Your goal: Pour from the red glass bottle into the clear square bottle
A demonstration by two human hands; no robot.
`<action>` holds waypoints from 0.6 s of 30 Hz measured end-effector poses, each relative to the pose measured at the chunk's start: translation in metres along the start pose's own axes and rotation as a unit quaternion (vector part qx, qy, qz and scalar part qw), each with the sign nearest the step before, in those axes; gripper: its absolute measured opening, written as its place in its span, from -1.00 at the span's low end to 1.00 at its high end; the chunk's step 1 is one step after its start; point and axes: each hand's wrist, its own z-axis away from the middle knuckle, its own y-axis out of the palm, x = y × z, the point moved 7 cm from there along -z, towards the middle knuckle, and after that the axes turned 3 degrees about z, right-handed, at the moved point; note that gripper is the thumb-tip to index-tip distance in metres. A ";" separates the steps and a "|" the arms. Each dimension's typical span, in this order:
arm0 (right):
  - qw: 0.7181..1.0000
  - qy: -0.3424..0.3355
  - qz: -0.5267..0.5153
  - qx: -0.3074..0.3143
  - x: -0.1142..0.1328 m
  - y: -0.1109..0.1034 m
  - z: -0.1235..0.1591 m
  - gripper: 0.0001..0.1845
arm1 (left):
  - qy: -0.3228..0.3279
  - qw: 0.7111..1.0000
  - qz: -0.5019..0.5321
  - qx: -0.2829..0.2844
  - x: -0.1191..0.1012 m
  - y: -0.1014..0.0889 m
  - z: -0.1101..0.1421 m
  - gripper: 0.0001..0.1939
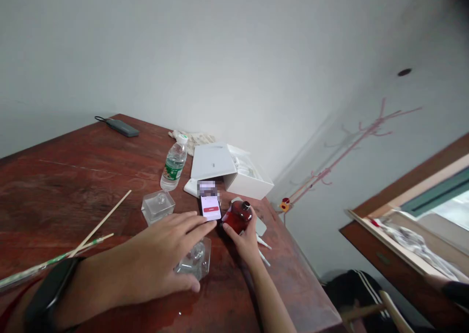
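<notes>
Here, left hand splays, right hand clasps a red bottle.

Single view, head-worn, aimed forward and down, frame tilted. Close in: left hand and right hand at 6 o'clock, table at 9 o'clock. Farther: wall at 12, window at 3.

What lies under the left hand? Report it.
A clear plastic container shows below the left hand, resting on the wooden table; whatever the palm covers cannot be seen.
</notes>
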 end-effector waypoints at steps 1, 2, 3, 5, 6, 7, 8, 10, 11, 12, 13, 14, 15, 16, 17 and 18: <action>1.000 0.000 0.000 0.004 0.000 0.000 0.000 0.06 | -0.026 0.999 -0.004 0.023 0.009 0.005 -0.003 0.05; 1.000 -0.001 0.000 0.009 0.001 0.000 0.000 0.05 | -0.045 0.998 -0.006 0.046 0.017 0.011 -0.005 0.11; 1.000 -0.001 0.000 0.012 0.001 0.000 0.000 0.05 | -0.058 0.996 -0.008 0.060 0.024 0.017 -0.006 0.13; 1.000 0.000 0.000 0.016 0.002 0.000 0.000 0.03 | -0.077 0.995 -0.020 0.066 0.033 0.028 -0.010 0.15; 1.000 0.000 0.000 0.017 0.002 0.000 0.000 0.02 | -0.081 0.994 -0.028 0.063 0.036 0.031 -0.011 0.14; 1.000 0.001 0.000 0.018 0.003 0.000 0.000 0.02 | -0.082 0.994 -0.035 0.059 0.038 0.033 -0.013 0.12; 1.000 0.001 0.000 0.018 0.003 0.000 0.000 0.02 | -0.081 0.994 -0.038 0.056 0.039 0.034 -0.014 0.09; 1.000 0.002 0.000 0.018 0.004 0.000 0.000 0.03 | -0.078 0.995 -0.036 0.055 0.038 0.035 -0.014 0.00; 1.000 0.002 0.001 0.017 0.005 0.000 0.001 0.03 | -0.079 0.995 -0.033 0.059 0.038 0.035 -0.014 -0.05; 1.000 0.003 0.003 0.016 0.005 -0.001 0.001 0.03 | -0.080 0.994 -0.030 0.064 0.038 0.036 -0.014 -0.08; 1.000 0.005 0.004 0.015 0.006 -0.001 0.001 0.03 | -0.082 0.994 -0.028 0.068 0.039 0.036 -0.013 -0.11; 1.000 0.006 0.005 0.015 0.006 -0.002 0.001 0.02 | -0.082 0.994 -0.026 0.068 0.040 0.036 -0.012 -0.12; 1.000 0.007 0.006 0.014 0.006 -0.002 0.002 0.02 | -0.081 0.995 -0.023 0.062 0.040 0.036 -0.012 -0.14; 1.000 0.008 0.006 0.013 0.006 -0.002 0.002 0.02 | -0.079 0.995 -0.019 0.051 0.041 0.036 -0.011 -0.15; 1.000 0.009 0.006 0.011 0.006 -0.001 0.002 0.02 | -0.077 0.996 -0.015 0.039 0.042 0.036 -0.011 -0.16; 1.000 0.008 0.006 0.006 0.007 -0.001 0.002 0.03 | -0.076 0.997 -0.010 0.028 0.043 0.035 -0.011 -0.19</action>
